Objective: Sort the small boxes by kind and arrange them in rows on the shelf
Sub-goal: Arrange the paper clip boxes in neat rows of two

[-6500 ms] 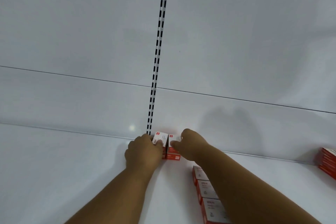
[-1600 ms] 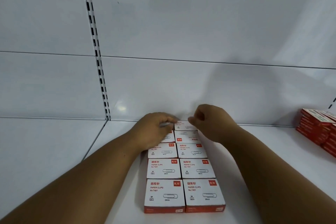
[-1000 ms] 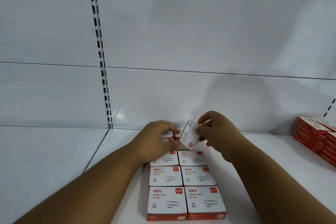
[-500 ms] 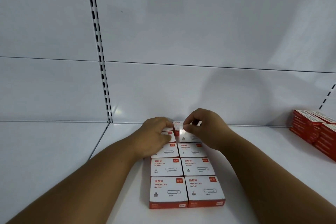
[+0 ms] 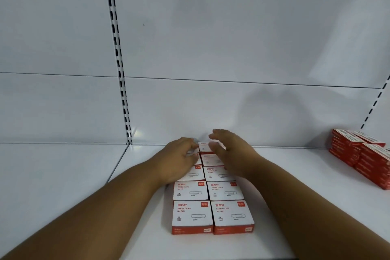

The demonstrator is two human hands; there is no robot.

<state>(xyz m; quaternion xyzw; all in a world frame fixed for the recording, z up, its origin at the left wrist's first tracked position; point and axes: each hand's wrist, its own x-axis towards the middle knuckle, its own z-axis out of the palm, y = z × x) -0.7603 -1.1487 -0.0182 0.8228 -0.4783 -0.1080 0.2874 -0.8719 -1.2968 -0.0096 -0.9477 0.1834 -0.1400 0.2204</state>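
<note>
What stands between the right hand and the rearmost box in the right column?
Nothing visible. The right hand hovers open just above the rear box, which sits at the back wall behind its column.

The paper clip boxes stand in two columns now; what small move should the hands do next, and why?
Probably draw both hands back and fetch more boxes from the red stack on the right. The right hand hovers open above the rear box, which already sits in line; the left hand only rests on its column.

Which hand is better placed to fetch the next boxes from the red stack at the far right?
Right. The right hand hovers open, nearer the red stack; the left hand rests on the paper clip boxes.
</note>
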